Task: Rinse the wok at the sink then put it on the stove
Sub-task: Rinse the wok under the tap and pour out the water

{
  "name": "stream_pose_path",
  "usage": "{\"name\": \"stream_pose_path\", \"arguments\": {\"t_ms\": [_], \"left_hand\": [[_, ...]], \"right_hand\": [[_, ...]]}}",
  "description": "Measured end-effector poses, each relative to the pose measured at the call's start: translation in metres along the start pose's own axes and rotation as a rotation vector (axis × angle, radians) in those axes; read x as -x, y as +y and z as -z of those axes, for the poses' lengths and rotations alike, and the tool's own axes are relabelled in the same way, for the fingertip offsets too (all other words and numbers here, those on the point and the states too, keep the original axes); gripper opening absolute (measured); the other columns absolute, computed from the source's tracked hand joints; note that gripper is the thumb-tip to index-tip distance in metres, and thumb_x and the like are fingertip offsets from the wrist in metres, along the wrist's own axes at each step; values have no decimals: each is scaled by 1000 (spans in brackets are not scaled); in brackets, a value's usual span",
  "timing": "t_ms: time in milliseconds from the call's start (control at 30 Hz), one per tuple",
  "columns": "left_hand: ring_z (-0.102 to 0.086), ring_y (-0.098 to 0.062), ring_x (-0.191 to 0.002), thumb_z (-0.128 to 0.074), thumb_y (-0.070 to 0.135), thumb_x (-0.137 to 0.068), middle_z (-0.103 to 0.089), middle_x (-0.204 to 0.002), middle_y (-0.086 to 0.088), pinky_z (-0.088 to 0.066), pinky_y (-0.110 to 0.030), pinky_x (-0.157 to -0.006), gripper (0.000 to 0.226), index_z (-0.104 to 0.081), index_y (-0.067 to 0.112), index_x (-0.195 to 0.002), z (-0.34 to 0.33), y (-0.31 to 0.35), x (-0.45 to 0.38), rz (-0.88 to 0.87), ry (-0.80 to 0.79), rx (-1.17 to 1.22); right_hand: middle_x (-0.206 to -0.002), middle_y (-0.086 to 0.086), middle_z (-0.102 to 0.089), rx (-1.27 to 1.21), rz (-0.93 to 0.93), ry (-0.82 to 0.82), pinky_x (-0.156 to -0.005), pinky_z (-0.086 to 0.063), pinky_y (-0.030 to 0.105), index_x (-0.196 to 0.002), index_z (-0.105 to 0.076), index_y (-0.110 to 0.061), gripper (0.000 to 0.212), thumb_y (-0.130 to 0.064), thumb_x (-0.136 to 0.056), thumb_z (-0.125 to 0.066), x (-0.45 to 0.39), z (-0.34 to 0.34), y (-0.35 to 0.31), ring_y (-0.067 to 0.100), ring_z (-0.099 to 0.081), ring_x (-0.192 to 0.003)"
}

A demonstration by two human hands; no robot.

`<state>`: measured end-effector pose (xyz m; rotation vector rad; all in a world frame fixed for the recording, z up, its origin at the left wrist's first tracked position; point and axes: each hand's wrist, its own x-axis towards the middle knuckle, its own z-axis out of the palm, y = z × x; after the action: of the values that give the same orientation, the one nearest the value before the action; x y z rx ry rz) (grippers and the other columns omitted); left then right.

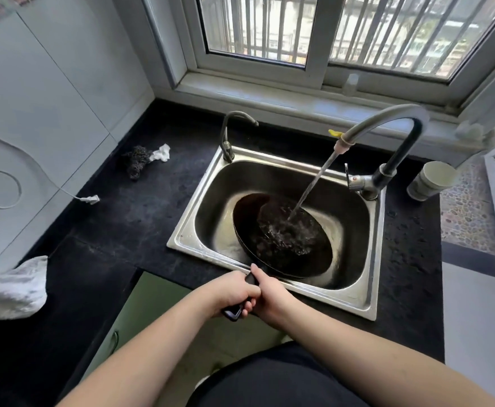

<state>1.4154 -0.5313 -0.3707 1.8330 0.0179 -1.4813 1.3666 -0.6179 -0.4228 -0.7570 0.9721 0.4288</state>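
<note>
You are facing a black speckled worktop (140, 218) with a steel sink (369, 301) set into it; take the sink as your marker. Left of the sink, toward the back wall, a dark scouring pad (136, 163) lies touching a crumpled white scrap (161, 153). Further left and nearer you, a white plug (89, 199) rests on the worktop, its cord running off toward the wall. At the far left edge a white cloth (8, 292) is heaped. Right of the sink, just beside the tap base, a pale cup (429, 180) lies on its side.
</note>
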Motion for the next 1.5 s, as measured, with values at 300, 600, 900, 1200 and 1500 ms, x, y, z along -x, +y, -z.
{"name": "stream_pose_path", "arguments": {"t_ms": [300, 600, 900, 1200, 1500], "left_hand": [[-48, -9, -36, -41, -2, -80, -52, -56, -7, -45, -22, -38, 14, -48, 6, -70, 12, 44, 37, -74, 79, -434], [-53, -20, -43, -40, 6, -86, -59, -56, -8, -53, -27, -55, 30, -64, 2, -69, 18, 100, 71, 64, 229, -916], [-63, -25, -72, -53, 2, -82, -59, -74, -2, -52, -35, -70, 11, -61, 8, -78, 19, 127, 83, 127, 463, -1385], [-65, -25, -105, -53, 3, -87, -65, -118, -5, -50, -33, -80, 34, -66, 10, -118, 2, 134, 85, 159, 549, -1481], [-65, -24, -99, -50, 4, -87, -68, -110, -4, -42, -30, -67, 31, -67, 14, -111, -9, 143, 86, -68, 671, -1534]], "right_hand": [[-43, 11, -47, -60, 31, -213, -41, -38, 25, -85, -53, -8, 40, -45, -95, -42, 14, -22, -18, 24, -43, -31], [-47, 15, -51, -144, 153, -420, -49, -35, 33, -88, -60, -2, 43, -41, -93, -41, 24, -47, -46, 27, -46, -37], [-99, 17, -70, -339, 90, -537, -74, -46, 40, -108, -65, -4, 41, -29, -89, -38, 38, -63, -73, 35, -61, -86], [-124, 14, -62, -366, 9, -577, -99, -41, 44, -127, -56, -9, 47, -32, -85, -55, 28, -64, -69, 32, -55, -116], [-116, 13, -67, -436, -10, -584, -96, -43, 42, -113, -64, -9, 38, -33, -87, -52, 28, -44, -85, 31, -57, -115]]}}
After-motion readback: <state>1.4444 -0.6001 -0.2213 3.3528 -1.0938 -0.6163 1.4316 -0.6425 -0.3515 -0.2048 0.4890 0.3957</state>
